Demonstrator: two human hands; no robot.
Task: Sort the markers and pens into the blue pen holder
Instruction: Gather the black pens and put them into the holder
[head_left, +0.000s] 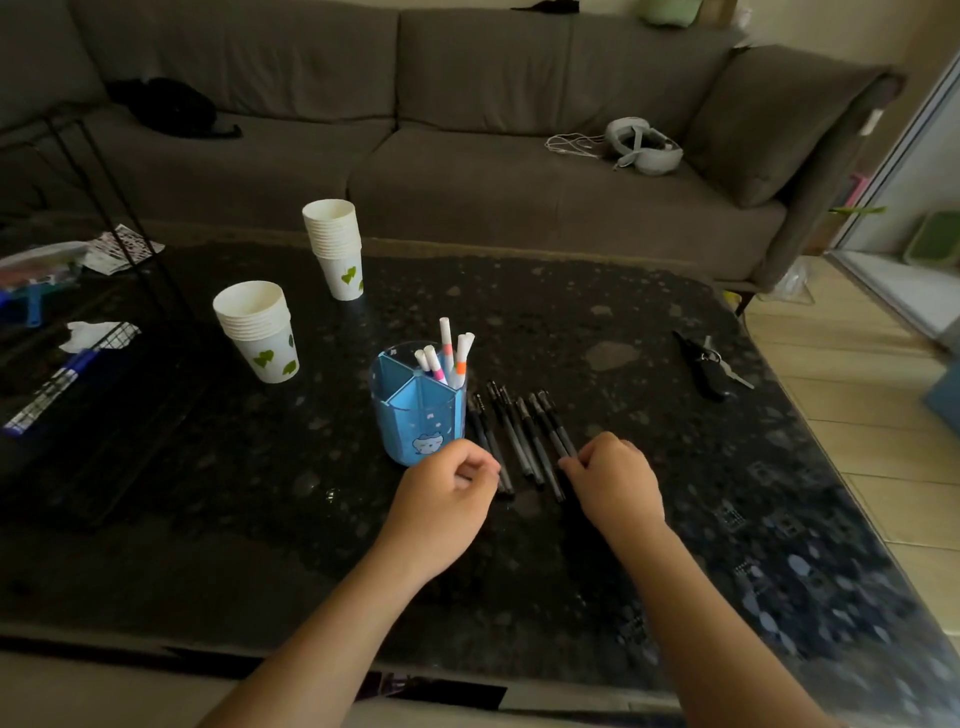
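Note:
The blue pen holder (415, 410) stands on the dark table (260, 467), with several white markers (449, 353) upright in its back right compartment. To its right lie several black pens (519, 431) side by side on the table. My left hand (441, 499) rests in front of the holder, fingers curled at the near end of the leftmost pens. My right hand (615, 480) pinches the near end of the rightmost black pen (556, 423), which still lies on the table.
Two stacks of white paper cups (260, 332) (337, 249) stand left and behind the holder. Keys (709, 364) lie at the right. A black wire rack (104, 332) and clutter fill the left side. A grey sofa (467, 156) runs behind the table.

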